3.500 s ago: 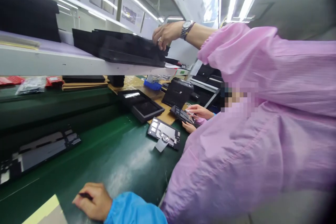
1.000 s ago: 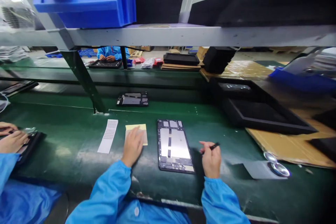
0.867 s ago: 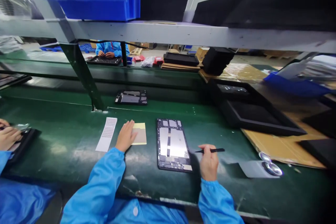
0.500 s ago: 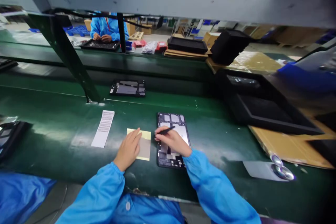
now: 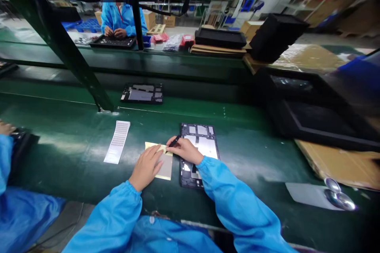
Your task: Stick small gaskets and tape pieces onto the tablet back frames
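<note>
My left hand (image 5: 146, 168) lies with its fingers stretched out on a small yellow-edged sheet (image 5: 166, 168), pressing it to the bench. My right hand (image 5: 186, 150) pinches slim black tweezers (image 5: 175, 140), whose tip points down at the top of that sheet, close to my left fingertips. Under my right wrist lies an opened tablet housing (image 5: 210, 142) with silver panels; my forearm hides part of it. A white label strip (image 5: 117, 142) printed with rows of small marks rests to the left of my left hand.
Another tablet housing (image 5: 142, 93) lies farther back on the green bench (image 5: 246, 158). To the right are black foam trays (image 5: 323, 122), cardboard (image 5: 335, 162) and a clear sheet with shiny round pieces (image 5: 340, 197). A slanted post (image 5: 71, 59) stands left. Co-workers sit opposite and at left.
My right hand has moved left from over the tablet housing, bringing the tweezers' tip to the yellow-edged sheet. My left hand stays on the sheet. A co-worker's arm has appeared at the left edge.
</note>
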The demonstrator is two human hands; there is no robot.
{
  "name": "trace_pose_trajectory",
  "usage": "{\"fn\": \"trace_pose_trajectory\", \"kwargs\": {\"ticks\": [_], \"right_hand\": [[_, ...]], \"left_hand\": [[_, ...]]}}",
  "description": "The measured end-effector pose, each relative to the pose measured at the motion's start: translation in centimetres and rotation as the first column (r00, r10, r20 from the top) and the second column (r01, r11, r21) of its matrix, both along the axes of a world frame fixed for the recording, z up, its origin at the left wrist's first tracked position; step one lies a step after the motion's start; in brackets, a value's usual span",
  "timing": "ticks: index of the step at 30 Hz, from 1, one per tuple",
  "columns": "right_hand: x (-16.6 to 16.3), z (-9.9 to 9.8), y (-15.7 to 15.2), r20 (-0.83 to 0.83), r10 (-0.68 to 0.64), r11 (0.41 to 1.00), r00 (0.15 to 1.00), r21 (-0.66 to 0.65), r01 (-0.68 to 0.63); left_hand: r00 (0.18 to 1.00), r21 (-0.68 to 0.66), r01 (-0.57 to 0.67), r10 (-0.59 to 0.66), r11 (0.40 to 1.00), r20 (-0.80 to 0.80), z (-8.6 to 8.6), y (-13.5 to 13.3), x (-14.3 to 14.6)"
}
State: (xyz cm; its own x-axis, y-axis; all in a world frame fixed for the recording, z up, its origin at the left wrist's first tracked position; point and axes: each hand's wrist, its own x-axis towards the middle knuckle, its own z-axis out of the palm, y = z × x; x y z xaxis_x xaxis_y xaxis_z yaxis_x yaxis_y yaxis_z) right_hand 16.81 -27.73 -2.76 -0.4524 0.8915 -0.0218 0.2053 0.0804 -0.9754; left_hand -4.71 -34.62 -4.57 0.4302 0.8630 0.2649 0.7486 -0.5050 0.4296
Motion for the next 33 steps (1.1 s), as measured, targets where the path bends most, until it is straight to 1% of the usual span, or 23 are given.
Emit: {"fn": "trace_pose_trajectory", "kwargs": {"ticks": [5,7,9,12,13,15,17,20,22,24,26,27,29,31,33], "right_hand": [[-0.4,-0.1,0.2,0.032,-0.016,0.999,0.999,0.040,0.015],[-0.4,0.3,0.0,0.008,-0.018,1.000,1.000,0.015,0.018],[0.0,1.1,-0.6,-0.057,-0.026,0.998,0.998,-0.057,0.023],[2.2,2.7,-2.7,-0.180,-0.119,0.983,0.976,-0.159,0.091],[3.2,3.1,-3.7,-0.192,-0.167,0.977,0.967,-0.166,0.135],[5.6,3.5,-6.1,-0.165,-0.259,0.961,0.952,-0.141,0.237],[7.7,3.0,-8.5,-0.116,-0.335,0.940,0.935,-0.112,0.322],[9.5,1.1,-11.2,-0.103,-0.458,0.887,0.883,-0.115,0.447],[9.6,-0.2,-11.9,-0.118,-0.526,0.849,0.842,-0.127,0.513],[9.1,-0.9,-11.6,-0.141,-0.567,0.823,0.812,-0.140,0.550],[8.3,-1.1,-10.7,-0.168,-0.574,0.819,0.802,-0.141,0.556],[7.9,-1.0,-10.2,-0.179,-0.558,0.830,0.811,-0.128,0.543],[7.3,-0.5,-9.2,-0.181,-0.481,0.877,0.858,-0.072,0.476],[7.1,-0.2,-8.4,-0.153,-0.383,0.922,0.911,-0.007,0.386],[7.3,0.0,-8.0,-0.127,-0.320,0.945,0.939,0.023,0.326]], "left_hand": [[1.000,-0.008,0.005,-0.005,1.000,0.007,-0.1,0.0,0.1],[1.000,-0.009,0.007,-0.006,1.000,0.013,-0.2,0.1,0.1],[1.000,-0.010,0.005,-0.005,1.000,0.013,-0.2,0.2,-0.2],[1.000,0.012,0.006,-0.006,1.000,0.012,0.1,0.4,-0.5],[1.000,0.037,0.000,-0.001,0.999,0.016,0.3,0.3,-0.4],[0.999,0.096,-0.014,0.009,0.995,0.047,0.8,-0.3,0.4],[0.995,0.098,0.037,-0.046,0.994,0.093,1.2,-1.4,2.1],[0.966,0.004,0.228,-0.227,0.974,0.123,1.4,-3.3,5.5],[0.955,-0.040,0.285,-0.279,0.958,0.104,1.0,-3.7,7.1],[0.956,-0.041,0.286,-0.283,0.957,0.080,0.5,-3.2,7.7],[0.959,-0.010,0.274,-0.273,0.962,0.069,0.2,-2.0,7.3],[0.962,0.019,0.265,-0.265,0.964,0.067,0.1,-1.4,6.9],[0.968,0.094,0.235,-0.242,0.967,0.068,0.2,-0.4,6.2],[0.969,0.165,0.221,-0.235,0.961,0.071,0.5,-0.1,5.7],[0.966,0.218,0.222,-0.245,0.950,0.083,0.8,-0.4,5.8]]}}
